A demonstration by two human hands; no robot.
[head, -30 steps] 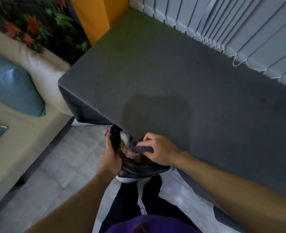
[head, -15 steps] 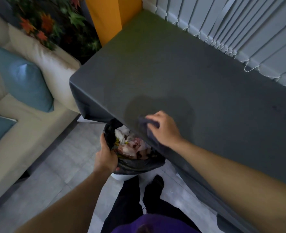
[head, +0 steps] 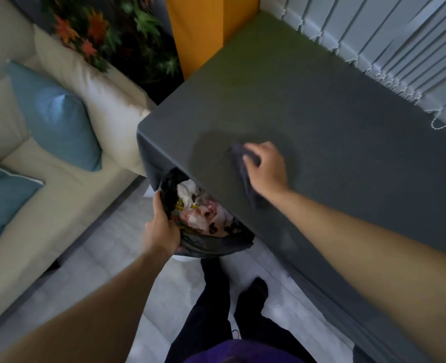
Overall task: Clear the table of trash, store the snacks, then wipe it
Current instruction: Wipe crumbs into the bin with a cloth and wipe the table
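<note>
A living room corner: a cream sofa (head: pixel 67 163) with blue cushions (head: pixel 57 119) stands at the left, a plant with red and green leaves (head: pixel 106 30) behind it, and pale vertical blinds (head: pixel 400 56) run along the far side. A bench (head: pixel 321 106) draped in dark grey cloth fills the middle, its top bare of snacks and trash.

The person's right hand (head: pixel 266 170) rests on the bench near the front corner, fingers curled and pressing a small dark cloth (head: pixel 245 163) flat against the surface, inside a darker, damp-looking patch. The cloth is bunched into a strip; its long axis runs from the fingertips back under the palm toward the bench's near edge, pointing roughly at the person.

The left hand (head: pixel 161 231) is closed around the rim of a black trash bag (head: pixel 211 244), pinching it open just below the bench edge. Crumpled paper and wrappers (head: pixel 203 216) show inside.

The step looks like wiping, late in the task. To do it well, the palm should stay flat on the cloth, strokes should overlap, and each pass should drive crumbs toward the near edge so they drop into the bag held underneath. The bag's mouth should sit close under the edge.
</note>
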